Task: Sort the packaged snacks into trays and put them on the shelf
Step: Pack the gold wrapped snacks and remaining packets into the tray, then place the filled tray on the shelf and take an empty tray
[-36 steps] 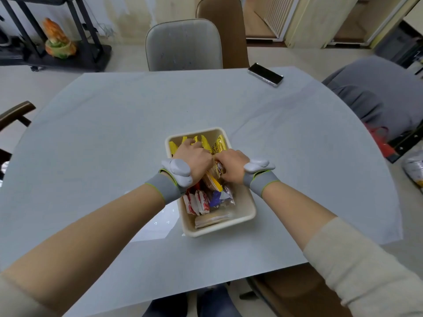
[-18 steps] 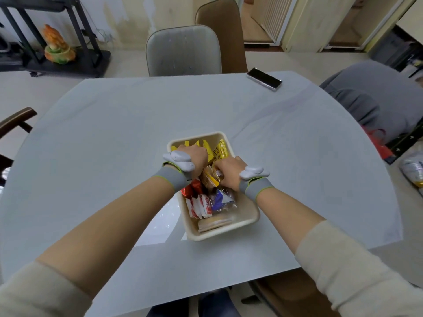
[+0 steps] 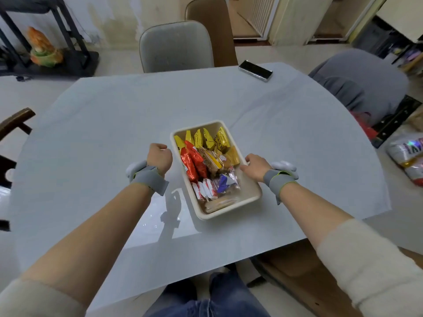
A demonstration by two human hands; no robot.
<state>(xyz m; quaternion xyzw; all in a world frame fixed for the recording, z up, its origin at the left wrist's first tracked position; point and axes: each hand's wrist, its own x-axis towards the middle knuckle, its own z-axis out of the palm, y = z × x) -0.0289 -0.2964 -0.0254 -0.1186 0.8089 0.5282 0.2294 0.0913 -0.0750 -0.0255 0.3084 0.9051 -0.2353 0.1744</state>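
Centrally, right of frame centre, the tray of packaged snacks sits on the table. Left hand hovers just beside the tray's left rim, fingers curled, holding nothing. Right hand rests at the right rim; grasp cannot be determined. Phone lies upper right.

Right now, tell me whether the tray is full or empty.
Full. The tray on the table is packed nearly end to end with wrapped snacks; only a little bare floor shows at its near right corner.
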